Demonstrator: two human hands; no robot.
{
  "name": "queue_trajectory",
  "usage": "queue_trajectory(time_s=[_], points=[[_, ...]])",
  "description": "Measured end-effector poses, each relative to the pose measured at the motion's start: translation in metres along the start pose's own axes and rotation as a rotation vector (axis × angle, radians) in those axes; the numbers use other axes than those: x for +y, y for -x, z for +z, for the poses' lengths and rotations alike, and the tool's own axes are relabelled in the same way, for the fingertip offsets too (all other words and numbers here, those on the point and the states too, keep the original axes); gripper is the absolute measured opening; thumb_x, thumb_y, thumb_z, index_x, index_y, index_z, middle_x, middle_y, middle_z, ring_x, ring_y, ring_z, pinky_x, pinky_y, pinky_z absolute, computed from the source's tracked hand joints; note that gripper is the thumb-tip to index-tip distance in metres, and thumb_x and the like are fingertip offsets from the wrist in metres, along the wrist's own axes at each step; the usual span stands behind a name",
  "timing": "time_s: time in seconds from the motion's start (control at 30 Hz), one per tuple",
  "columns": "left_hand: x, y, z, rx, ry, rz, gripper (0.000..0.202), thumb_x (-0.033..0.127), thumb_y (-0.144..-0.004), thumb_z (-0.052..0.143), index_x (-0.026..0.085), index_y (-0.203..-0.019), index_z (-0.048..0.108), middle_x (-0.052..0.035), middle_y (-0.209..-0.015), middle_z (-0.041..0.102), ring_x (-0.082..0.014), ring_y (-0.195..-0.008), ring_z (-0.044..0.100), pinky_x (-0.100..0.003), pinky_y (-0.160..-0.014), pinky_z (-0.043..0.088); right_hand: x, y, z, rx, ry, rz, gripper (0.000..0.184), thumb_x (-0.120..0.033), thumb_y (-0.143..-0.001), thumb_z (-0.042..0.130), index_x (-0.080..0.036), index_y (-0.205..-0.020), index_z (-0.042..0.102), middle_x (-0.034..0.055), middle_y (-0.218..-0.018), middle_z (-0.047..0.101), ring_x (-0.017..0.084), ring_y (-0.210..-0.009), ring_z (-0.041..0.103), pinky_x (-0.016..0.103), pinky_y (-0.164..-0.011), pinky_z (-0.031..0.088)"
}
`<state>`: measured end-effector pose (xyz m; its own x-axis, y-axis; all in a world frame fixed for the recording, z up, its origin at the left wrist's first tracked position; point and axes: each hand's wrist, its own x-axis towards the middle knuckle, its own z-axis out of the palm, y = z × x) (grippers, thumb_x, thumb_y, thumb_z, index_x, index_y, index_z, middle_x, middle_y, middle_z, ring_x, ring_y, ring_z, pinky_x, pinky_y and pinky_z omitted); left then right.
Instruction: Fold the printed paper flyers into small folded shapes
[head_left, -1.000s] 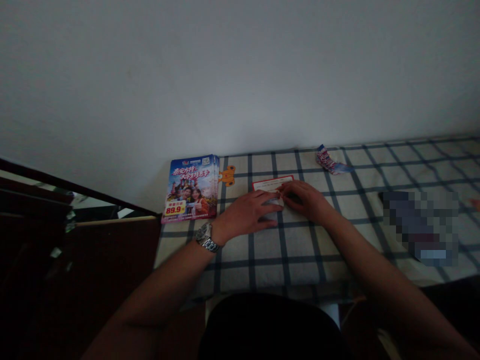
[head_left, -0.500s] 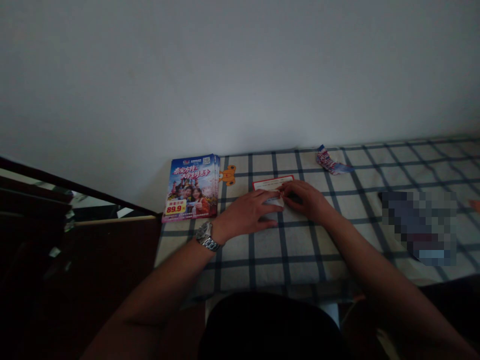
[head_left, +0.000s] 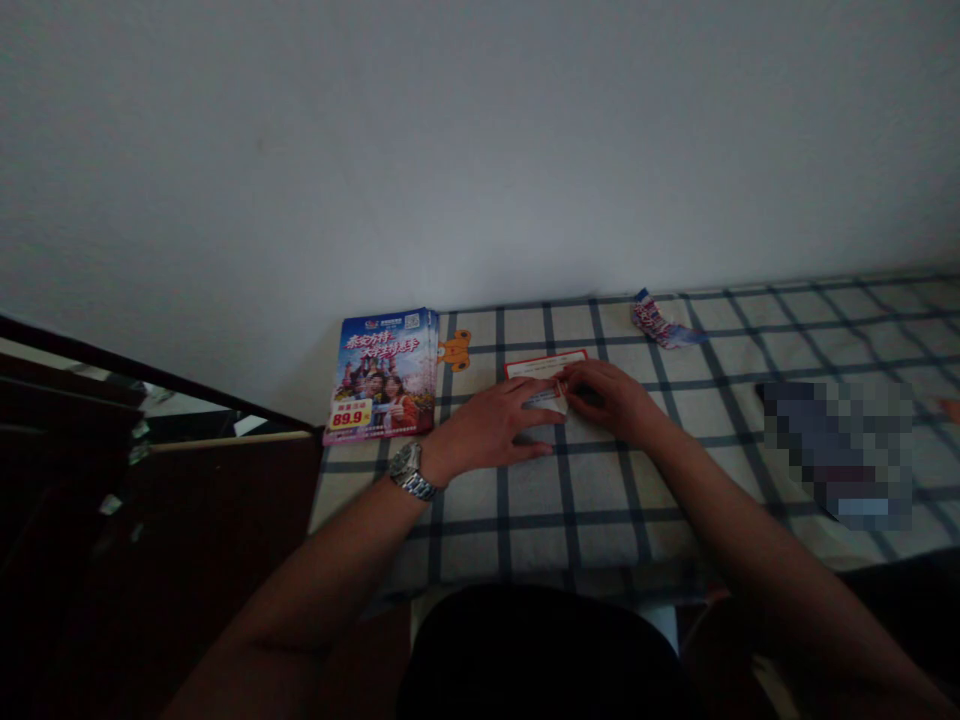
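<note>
A white paper (head_left: 544,366) with a red border and small print lies on the checked cloth, partly hidden under my hands. My left hand (head_left: 491,425), with a metal watch on the wrist, rests over the paper with its fingers spread. At the paper's right edge, my right hand (head_left: 611,395) has its thumb and fingers pinched together on it. To the left of my hands sits a stack of colourful printed flyers (head_left: 382,375), its top one showing a castle and a price of 89.9.
A checked tablecloth (head_left: 600,520) covers the table along the wall. Torn, crumpled flyer paper (head_left: 664,325) lies at the back right. A dark, partly blurred flat object (head_left: 795,430) is to the right, and another person's fingers (head_left: 951,408) show at the right edge.
My hands stay in nearly the same place. The fingers of both have shifted slightly at the paper, and a bit more of its red edge shows between them.
</note>
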<state>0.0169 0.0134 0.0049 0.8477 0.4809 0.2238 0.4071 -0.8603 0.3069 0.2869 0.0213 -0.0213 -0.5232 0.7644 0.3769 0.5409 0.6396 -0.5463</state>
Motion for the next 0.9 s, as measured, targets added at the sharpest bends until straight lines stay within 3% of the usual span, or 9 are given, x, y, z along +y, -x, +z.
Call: queue_trajectory(time_s=[0.27, 0.53, 0.7, 0.9], points=[[0.004, -0.001, -0.001, -0.003, -0.015, -0.021, 0.042, 0.050, -0.099, 0.068, 0.029, -0.135, 0.066, -0.0093, -0.163, 0.042, -0.0306, -0.146, 0.045, -0.052, -0.121, 0.045, -0.006, -0.001, -0.003, 0.008, 0.010, -0.011, 0.009, -0.019, -0.095, 0.065, -0.026, -0.101, 0.065, 0.0086, -0.119, 0.076, 0.030, -0.114, 0.070, 0.050, -0.098, 0.056], [0.008, -0.002, -0.003, -0.023, -0.032, -0.047, 0.044, 0.050, -0.098, 0.070, 0.030, -0.137, 0.065, -0.0107, -0.158, 0.045, -0.0318, -0.144, 0.046, -0.052, -0.118, 0.048, -0.004, 0.002, -0.002, 0.060, 0.114, -0.116, 0.015, -0.023, -0.089, 0.075, -0.027, -0.102, 0.068, 0.0096, -0.130, 0.070, 0.034, -0.134, 0.058, 0.059, -0.112, 0.049], [0.009, -0.001, -0.002, -0.013, -0.034, -0.052, 0.044, 0.050, -0.097, 0.070, 0.030, -0.136, 0.066, -0.0100, -0.158, 0.046, -0.0325, -0.144, 0.047, -0.052, -0.117, 0.048, -0.011, 0.005, -0.003, 0.086, 0.278, -0.054, 0.009, -0.026, -0.087, 0.079, -0.028, -0.092, 0.072, 0.0091, -0.118, 0.068, 0.034, -0.114, 0.058, 0.055, -0.100, 0.052], [0.010, -0.002, -0.002, -0.024, -0.039, -0.061, 0.041, 0.050, -0.098, 0.069, 0.029, -0.133, 0.067, -0.0099, -0.159, 0.045, -0.0325, -0.145, 0.045, -0.052, -0.119, 0.047, -0.012, 0.004, 0.000, -0.014, 0.288, -0.074, 0.007, -0.023, -0.090, 0.074, -0.026, -0.088, 0.068, 0.0076, -0.098, 0.067, 0.027, -0.090, 0.059, 0.043, -0.080, 0.052]])
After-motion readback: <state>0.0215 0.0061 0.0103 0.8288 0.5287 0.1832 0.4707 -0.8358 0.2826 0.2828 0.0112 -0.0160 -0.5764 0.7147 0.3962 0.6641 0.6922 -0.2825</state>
